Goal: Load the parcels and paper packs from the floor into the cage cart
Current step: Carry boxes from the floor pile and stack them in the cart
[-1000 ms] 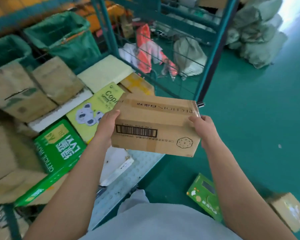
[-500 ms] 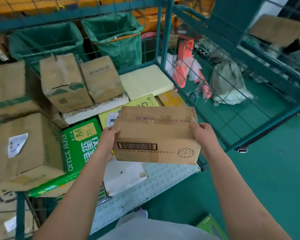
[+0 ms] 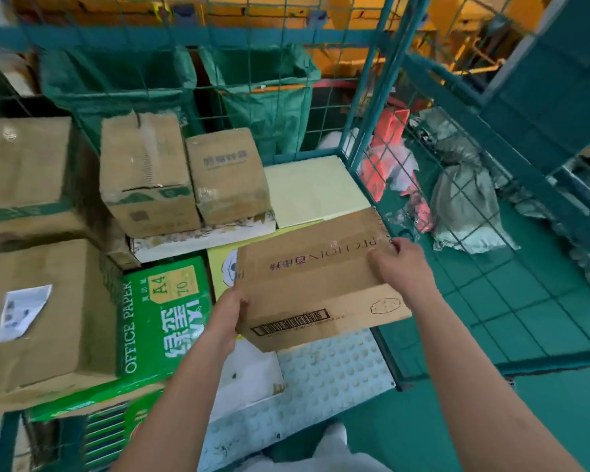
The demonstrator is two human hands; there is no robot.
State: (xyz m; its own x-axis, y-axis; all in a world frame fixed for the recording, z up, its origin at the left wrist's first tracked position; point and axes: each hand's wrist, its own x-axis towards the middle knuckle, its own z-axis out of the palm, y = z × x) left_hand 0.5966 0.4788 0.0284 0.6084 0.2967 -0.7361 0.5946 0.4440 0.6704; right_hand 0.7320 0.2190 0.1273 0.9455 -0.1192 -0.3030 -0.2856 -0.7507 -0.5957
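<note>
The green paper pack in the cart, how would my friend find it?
Look inside the teal cage cart, on its left side among brown boxes. The green paper pack lies flat just left of the left hand. Only it is bright green, printed OFFICE PAPER and A4.

Behind my cart's back mesh I see two green woven sacks [image 3: 116,83] [image 3: 269,97] hanging open, w/ yellow shelving [image 3: 338,15] above them. Off to the right, past the wire side panel, grey crumpled bags [image 3: 464,206] lie on the green floor [image 3: 542,420] next to some red-and-white plastic packaging [image 3: 389,165]. Top right there's a teal panel [image 3: 559,80], prob. another cart or a wall, can't tell which.
</note>
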